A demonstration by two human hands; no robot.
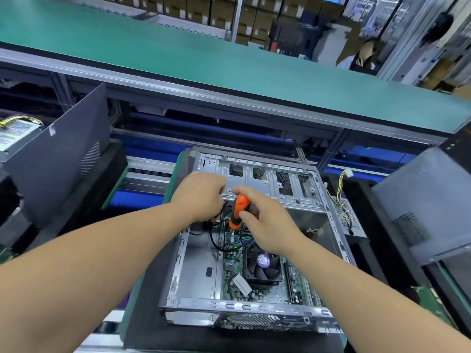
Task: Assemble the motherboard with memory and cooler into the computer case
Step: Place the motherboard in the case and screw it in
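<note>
While the right hand [265, 222] pinches the orange screwdriver [238, 211] and the left hand [201, 197] curls over cables [219, 240] (contents hidden), a slip could gouge the motherboard [230, 266].

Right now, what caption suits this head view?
Right hand grips an orange screwdriver above the motherboard inside an open computer case.

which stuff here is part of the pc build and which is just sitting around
In the job: computer case, motherboard, cooler, orange screwdriver, left hand, right hand.
Lying about: side cases, power supply, green conveyor.
</note>
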